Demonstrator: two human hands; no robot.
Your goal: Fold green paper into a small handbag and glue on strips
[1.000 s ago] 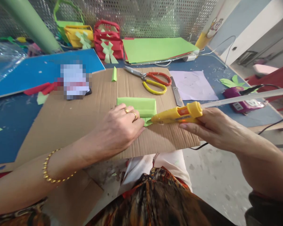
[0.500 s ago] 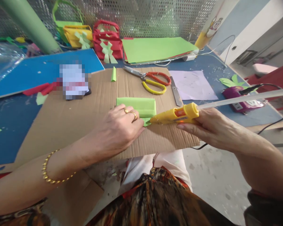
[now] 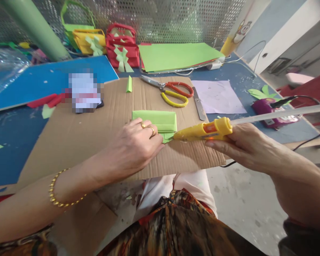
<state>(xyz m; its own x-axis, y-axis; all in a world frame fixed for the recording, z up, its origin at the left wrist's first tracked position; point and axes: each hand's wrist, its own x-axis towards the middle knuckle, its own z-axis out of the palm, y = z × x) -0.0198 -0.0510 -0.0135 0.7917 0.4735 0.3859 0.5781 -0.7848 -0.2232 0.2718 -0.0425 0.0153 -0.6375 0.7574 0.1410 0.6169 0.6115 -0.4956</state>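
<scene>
A folded light-green paper piece (image 3: 165,119) lies on the cardboard sheet (image 3: 77,142), with a narrow flap along its near edge. My left hand (image 3: 138,142), curled over its left part, holds it down; the fingertips are hidden. My right hand (image 3: 242,145) is wrapped round a yellow hot glue gun (image 3: 205,129) with a long clear glue stick (image 3: 277,114) out of its back. The gun's nozzle points left, at the right end of the flap. Beyond the paper lie scissors (image 3: 176,93) with one red and one yellow handle.
A flat metal strip (image 3: 199,104) and a lilac paper sheet (image 3: 218,96) lie right of the scissors. A purple power adapter (image 3: 269,112) sits at the right edge. Red (image 3: 122,46) and yellow paper bags (image 3: 88,41) stand behind, beside stacked green sheets (image 3: 178,56). A phone-like object (image 3: 84,92) is blurred out.
My right hand has drawn the glue gun slightly to the right, its nozzle shifting along the flap to the flap's right end. My left hand and the green paper have hardly moved.
</scene>
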